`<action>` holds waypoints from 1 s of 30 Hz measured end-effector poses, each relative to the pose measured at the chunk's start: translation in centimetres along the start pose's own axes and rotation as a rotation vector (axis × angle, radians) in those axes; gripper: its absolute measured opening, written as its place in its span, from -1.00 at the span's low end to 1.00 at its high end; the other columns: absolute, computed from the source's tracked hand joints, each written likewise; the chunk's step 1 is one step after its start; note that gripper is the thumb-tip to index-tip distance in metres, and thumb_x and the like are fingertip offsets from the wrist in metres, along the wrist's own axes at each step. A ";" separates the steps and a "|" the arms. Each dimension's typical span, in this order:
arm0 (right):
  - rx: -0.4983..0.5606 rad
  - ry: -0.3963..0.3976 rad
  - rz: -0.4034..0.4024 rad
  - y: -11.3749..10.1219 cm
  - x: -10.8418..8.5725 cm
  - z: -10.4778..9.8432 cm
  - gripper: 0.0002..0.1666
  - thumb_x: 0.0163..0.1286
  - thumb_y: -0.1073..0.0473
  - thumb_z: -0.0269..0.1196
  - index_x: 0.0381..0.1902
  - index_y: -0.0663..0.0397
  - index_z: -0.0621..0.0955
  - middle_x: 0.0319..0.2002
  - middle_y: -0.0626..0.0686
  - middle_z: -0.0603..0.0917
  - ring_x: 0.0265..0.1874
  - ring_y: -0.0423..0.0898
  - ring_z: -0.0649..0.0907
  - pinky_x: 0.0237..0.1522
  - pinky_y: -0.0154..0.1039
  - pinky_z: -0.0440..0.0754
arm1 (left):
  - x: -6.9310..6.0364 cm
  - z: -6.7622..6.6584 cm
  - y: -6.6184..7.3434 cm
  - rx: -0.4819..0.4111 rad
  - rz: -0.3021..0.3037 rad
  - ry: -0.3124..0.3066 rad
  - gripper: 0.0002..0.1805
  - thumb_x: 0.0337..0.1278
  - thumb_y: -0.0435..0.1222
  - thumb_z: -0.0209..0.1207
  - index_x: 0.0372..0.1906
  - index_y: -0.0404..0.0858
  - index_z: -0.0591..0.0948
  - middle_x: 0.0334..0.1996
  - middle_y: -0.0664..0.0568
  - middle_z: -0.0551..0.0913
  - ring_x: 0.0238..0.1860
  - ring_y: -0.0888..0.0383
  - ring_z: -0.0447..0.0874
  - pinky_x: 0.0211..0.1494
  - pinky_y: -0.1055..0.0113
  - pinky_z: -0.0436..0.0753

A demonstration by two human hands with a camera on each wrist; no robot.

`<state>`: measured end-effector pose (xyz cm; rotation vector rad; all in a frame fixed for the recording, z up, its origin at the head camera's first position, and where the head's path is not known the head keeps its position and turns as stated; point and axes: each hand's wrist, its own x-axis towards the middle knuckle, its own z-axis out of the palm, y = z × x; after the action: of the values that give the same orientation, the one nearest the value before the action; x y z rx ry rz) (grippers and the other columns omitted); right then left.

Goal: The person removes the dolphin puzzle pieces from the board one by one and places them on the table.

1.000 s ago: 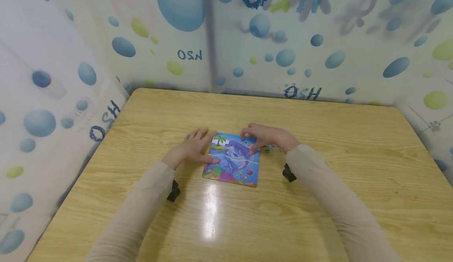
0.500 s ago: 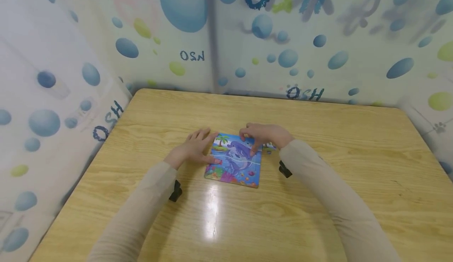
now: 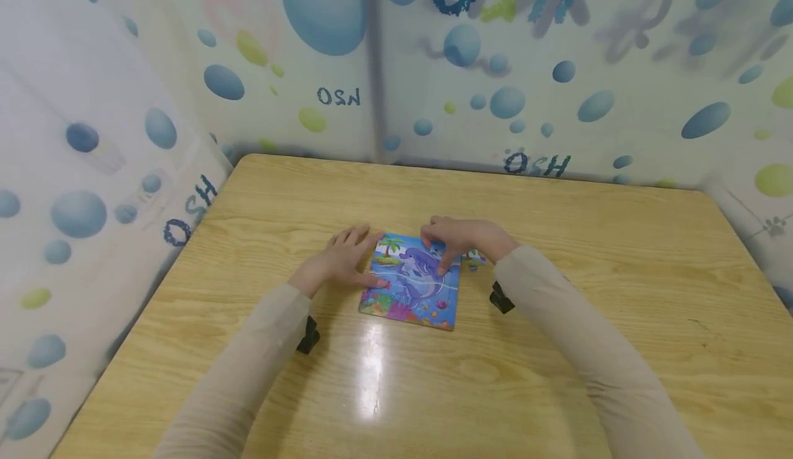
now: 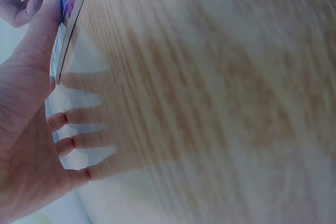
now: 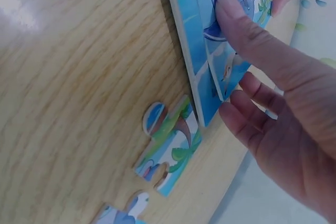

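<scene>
A square jigsaw puzzle point(image 3: 414, 285) with a dolphin picture lies flat on the table. My left hand point(image 3: 339, 261) rests at its left side, thumb on the picture and the other fingers spread on the tabletop. At the upper right corner, my right hand point(image 3: 466, 237) holds the puzzle between its thumb, laid on the dolphin, and its curled fingers by the far edge. The right wrist view shows the inner picture's edge standing slightly proud of the blue border point(image 5: 197, 66). Beside it lies a loose palm-tree puzzle piece point(image 5: 176, 145); the fingertips' contact is partly hidden.
Another loose puzzle piece point(image 5: 123, 216) lies nearby, partly out of frame. The wooden table point(image 3: 557, 376) extends around the puzzle, with patterned walls point(image 3: 409, 67) at its back and left. Both wrists carry a small black device point(image 3: 308, 335).
The view has shifted slightly. My right hand has moved a little to the left against the loose pieces, more of which show. My left hand keeps its place on the puzzle.
</scene>
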<state>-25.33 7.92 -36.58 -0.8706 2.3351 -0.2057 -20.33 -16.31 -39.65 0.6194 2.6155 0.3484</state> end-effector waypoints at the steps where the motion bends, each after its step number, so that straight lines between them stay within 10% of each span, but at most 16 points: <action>1: 0.008 0.004 -0.006 0.0 0.0 0.0 -0.51 -0.01 0.02 0.42 -0.22 0.01 0.40 -0.16 0.01 0.33 -0.13 -0.07 0.34 -0.03 -0.19 0.39 | 0.0 0.0 0.0 0.002 0.000 0.001 0.06 -0.08 0.24 0.14 0.45 0.00 -0.14 0.45 -0.19 -0.27 0.43 -0.25 -0.32 0.42 -0.15 -0.22; 11: 0.001 0.019 -0.060 0.6 0.0 0.3 -0.40 0.02 0.01 0.40 0.01 -0.03 0.42 -0.12 0.05 0.48 -0.11 -0.06 0.46 0.01 -0.16 0.45 | 0.0 0.0 -0.3 0.006 0.008 0.008 0.06 -0.08 0.24 0.15 0.45 -0.02 -0.12 0.45 -0.20 -0.26 0.43 -0.25 -0.32 0.42 -0.15 -0.21; 30: -0.115 -0.004 -0.087 0.3 0.6 -0.1 -0.41 -0.09 -0.11 0.43 -0.25 0.01 0.36 -0.26 -0.03 0.38 -0.25 -0.12 0.35 -0.17 -0.26 0.34 | -0.2 -0.2 0.2 -0.005 0.008 0.003 0.05 -0.07 0.22 0.16 0.45 -0.06 -0.09 0.45 -0.22 -0.23 0.43 -0.26 -0.30 0.42 -0.17 -0.19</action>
<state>-25.85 7.74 -36.92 -1.0289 2.3255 -0.1066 -20.24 -16.24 -39.32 0.6284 2.6155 0.3580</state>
